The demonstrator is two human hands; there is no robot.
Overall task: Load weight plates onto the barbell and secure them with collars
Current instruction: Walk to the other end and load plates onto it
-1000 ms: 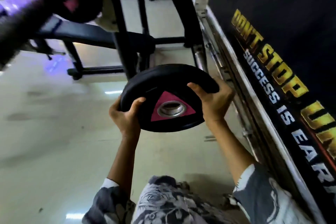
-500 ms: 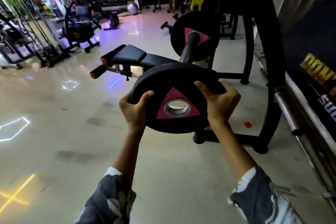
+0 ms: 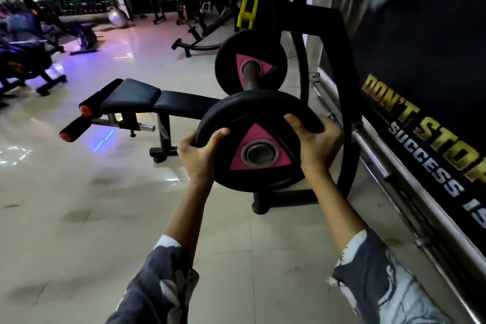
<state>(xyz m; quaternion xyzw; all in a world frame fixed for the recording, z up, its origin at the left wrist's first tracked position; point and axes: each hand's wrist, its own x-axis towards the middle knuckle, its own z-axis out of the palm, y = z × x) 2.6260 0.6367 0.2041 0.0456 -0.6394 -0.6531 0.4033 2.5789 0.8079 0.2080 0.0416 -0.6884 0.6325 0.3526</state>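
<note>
Both hands, left hand (image 3: 201, 155) and right hand (image 3: 317, 143), grip the plate (image 3: 256, 141), its hole facing us, bar end (image 3: 251, 77) straight ahead just beyond.

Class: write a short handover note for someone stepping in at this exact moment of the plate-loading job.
Left hand and right hand both grip the rim of the held plate, raised just before the barbell sleeve.
Its hole looks empty, so it is not on the bar.
Done: one loaded plate sits on the sleeve.
Left: slide the held plate on, then fit collars; none are visible.
</note>
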